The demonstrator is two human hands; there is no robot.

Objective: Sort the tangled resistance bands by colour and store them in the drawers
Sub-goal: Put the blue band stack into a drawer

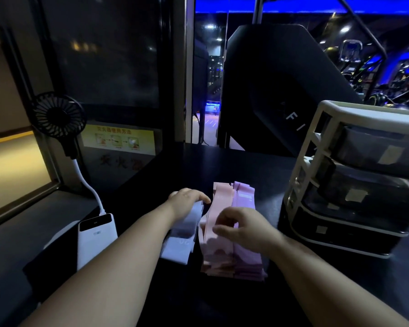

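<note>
Three flat stacks of resistance bands lie side by side on the dark table: pale blue bands (181,241) at the left, pink bands (216,251) in the middle, lilac bands (246,253) at the right. My left hand (187,200) rests palm down on the far end of the blue stack, fingers stretched toward the pink one. My right hand (242,226) hovers over the pink and lilac stacks with thumb and fingers curled in a pinch at the pink bands; whether it holds one is hard to tell. The drawer unit (354,180) stands at the right, all drawers closed.
A white power bank (96,239) lies left of the bands, with a cable up to a small black fan (58,116). A large black gym machine (281,90) stands behind the table. The table's front area (198,300) is dark and bare.
</note>
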